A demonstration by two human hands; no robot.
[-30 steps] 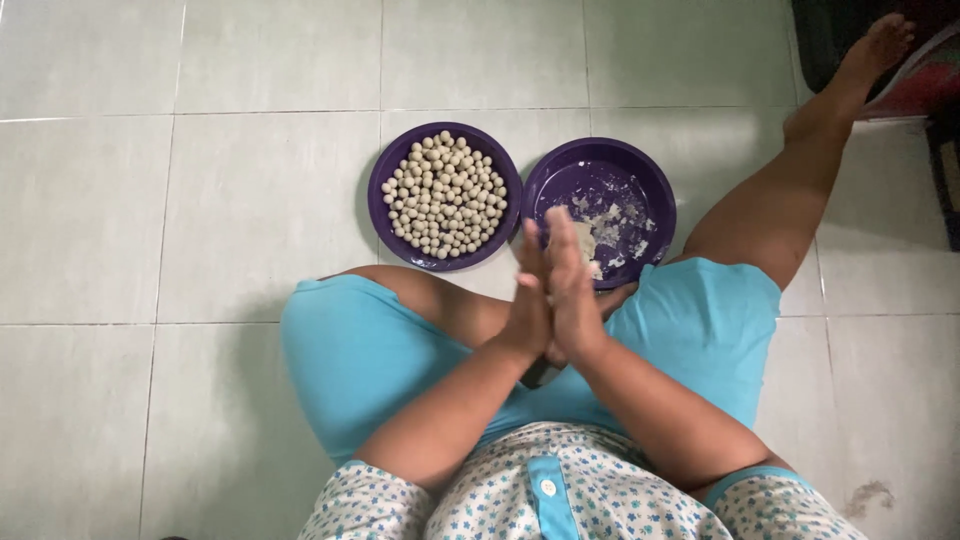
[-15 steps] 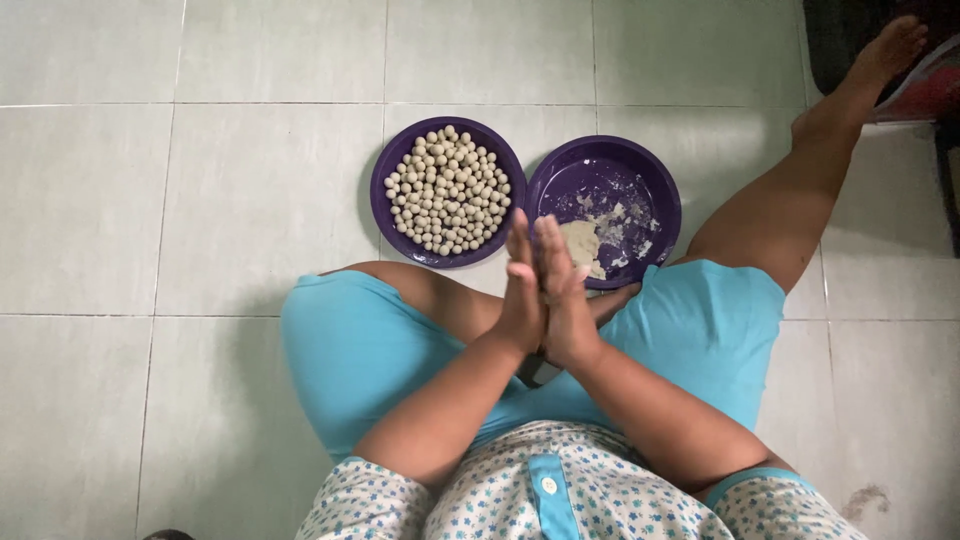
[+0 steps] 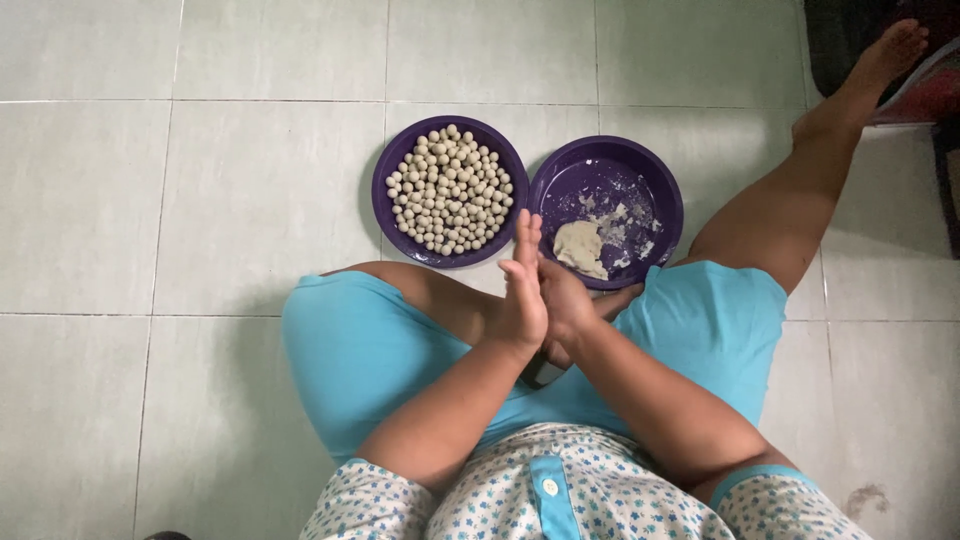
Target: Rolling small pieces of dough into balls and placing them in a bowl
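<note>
The left hand [image 3: 524, 290] and right hand [image 3: 566, 300] pressed flat palms together, contents hidden; the dough lump [image 3: 581, 247] lay at one o'clock of the fingertips.

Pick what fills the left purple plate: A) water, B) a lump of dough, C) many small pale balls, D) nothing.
C: the left purple plate holds many small pale balls, while the lump of dough lies in the right purple plate.

Bare tiled floor [image 3: 200, 200] left of two purple bowls [image 3: 395, 160].
</note>
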